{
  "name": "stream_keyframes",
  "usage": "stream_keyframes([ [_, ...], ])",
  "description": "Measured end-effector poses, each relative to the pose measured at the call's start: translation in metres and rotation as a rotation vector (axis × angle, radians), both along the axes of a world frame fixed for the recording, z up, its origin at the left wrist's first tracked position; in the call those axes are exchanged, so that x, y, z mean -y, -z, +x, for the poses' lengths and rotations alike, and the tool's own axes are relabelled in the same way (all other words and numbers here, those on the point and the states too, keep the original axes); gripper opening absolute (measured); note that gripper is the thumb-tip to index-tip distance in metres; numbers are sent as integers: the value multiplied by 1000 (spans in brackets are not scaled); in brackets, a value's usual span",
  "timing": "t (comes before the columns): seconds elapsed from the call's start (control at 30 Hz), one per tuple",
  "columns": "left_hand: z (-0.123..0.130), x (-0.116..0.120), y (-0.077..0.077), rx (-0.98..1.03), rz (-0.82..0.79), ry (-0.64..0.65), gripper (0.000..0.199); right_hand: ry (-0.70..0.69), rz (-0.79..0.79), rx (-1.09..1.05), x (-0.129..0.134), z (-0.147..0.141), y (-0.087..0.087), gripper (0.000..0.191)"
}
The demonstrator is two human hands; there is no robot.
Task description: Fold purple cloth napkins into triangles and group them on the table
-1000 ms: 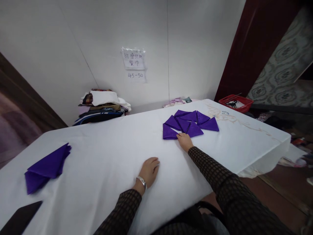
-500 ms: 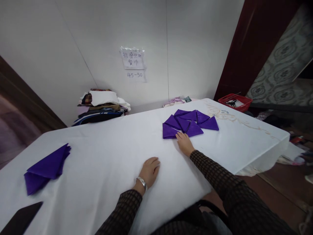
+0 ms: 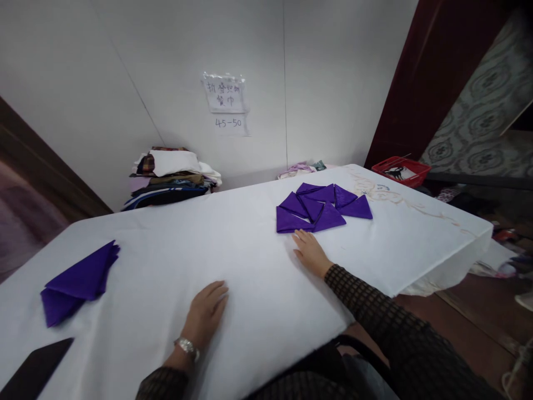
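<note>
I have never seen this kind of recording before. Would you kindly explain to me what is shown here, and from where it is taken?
There is no machine here: these are a person's own bare hands, seen from a camera worn on their head, looking forward and down. On the white-covered table, a group of folded purple cloths lies to the right. Another purple cloth lies to the left, near a dark flat object I cannot identify. The left hand is open, low over the white cover. The right hand is at the group's near edge; whether it touches is unclear. Neither hand appears to hold anything.
</note>
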State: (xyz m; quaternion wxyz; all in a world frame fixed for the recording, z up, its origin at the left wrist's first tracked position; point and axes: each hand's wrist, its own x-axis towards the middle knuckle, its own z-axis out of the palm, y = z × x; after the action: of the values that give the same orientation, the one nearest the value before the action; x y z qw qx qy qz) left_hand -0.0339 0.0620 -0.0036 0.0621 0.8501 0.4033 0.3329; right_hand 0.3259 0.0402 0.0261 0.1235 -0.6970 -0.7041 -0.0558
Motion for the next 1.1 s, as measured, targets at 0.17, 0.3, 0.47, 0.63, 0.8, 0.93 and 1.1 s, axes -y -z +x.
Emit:
stream_keyframes([
  [0.17,-41,7,6,59,-15,-128,21,94,46,-112,-15,25,1,54],
  [0.3,-43,14,8,38,-9,-120,22,160,35,-130,-20,37,8,52],
  [0.47,-39,14,7,4,8,-128,30,149,-6,-80,-20,41,14,46],
  [0.63,-40,12,8,10,26,-127,23,132,-14,-43,-19,40,17,41],
  [0.8,-42,11,14,17,44,-127,18,134,-11,-12,-19,38,16,44],
  [0.93,-40,12,16,2,40,-145,17,72,4,18,-24,27,8,45],
  [1.1,-33,24,3,-16,-12,-176,17,-44,56,61,-42,20,10,48],
])
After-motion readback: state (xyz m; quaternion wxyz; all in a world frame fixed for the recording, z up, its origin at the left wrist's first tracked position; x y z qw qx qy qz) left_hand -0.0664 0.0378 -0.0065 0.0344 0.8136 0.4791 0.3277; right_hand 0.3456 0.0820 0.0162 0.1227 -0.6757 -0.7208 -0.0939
